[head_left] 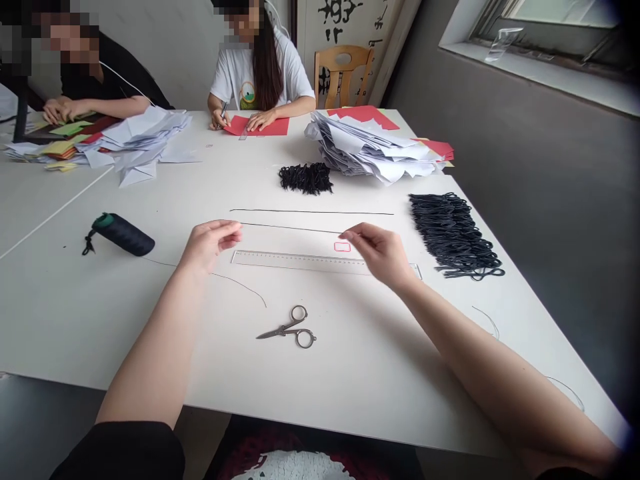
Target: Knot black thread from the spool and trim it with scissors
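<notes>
A thin black cord [293, 228] is stretched straight between my two hands, just above the clear ruler [300, 259]. Its left end is pinched in my left hand [213, 243], and its right end is between the closed fingers of my right hand [377, 248]. Another black cord [313, 212] lies straight on the table beyond it. Nearer to me rest small metal scissors [290, 328], their blades pointing left. To the left a spool of black thread [123, 233] lies on its side, with a loose thread [240, 283] trailing toward the middle.
On the right lies a pile of black looped cords [453, 237]; a smaller black bundle [306, 178] sits farther back. Paper stacks [370, 147] [145, 137] stand at the far side. Across the white table [210, 373], one person writes on red paper [275, 127]; another person [120, 100] sits left.
</notes>
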Demonstrator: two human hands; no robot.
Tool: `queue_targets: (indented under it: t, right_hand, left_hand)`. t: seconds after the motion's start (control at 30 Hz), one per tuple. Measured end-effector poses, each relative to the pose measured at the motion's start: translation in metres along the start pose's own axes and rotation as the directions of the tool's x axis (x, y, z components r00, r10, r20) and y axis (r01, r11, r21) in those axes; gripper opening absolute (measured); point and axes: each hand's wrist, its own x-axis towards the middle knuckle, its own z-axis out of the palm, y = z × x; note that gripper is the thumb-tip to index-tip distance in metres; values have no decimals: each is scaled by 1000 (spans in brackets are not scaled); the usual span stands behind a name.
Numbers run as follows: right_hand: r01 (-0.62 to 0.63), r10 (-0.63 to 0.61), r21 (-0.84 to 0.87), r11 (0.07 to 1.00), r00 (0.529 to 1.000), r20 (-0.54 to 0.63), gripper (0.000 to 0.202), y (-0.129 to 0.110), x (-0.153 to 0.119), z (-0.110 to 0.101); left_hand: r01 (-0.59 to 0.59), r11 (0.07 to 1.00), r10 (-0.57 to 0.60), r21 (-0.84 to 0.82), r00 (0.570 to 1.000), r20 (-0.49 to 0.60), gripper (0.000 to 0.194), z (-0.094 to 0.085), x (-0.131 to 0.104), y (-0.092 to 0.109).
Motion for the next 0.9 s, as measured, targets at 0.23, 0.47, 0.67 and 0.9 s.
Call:
queue_targets:
  t: [0.23, 0.47, 0.67, 0.9]
  right_hand:
    - [-161, 171, 57, 985, 925, -339, 36, 37, -14, -52]
    - [-259, 149, -195, 946, 882, -447, 28, 66, -36, -82]
    - [-101, 58, -505, 857, 993, -100, 27, 93, -42, -97]
    - [-70, 147, -652, 755, 987, 64, 39, 85, -49, -103]
  left_hand:
    - [-59, 998, 49, -20, 945, -323, 15, -25, 15, -7]
    - [72, 954, -47, 292, 995, -91, 33, -36, 16, -13]
    - [244, 830, -267, 501, 963, -28, 40, -40, 22, -15]
    - [265, 818, -327, 510, 944, 35, 47, -42, 25, -15]
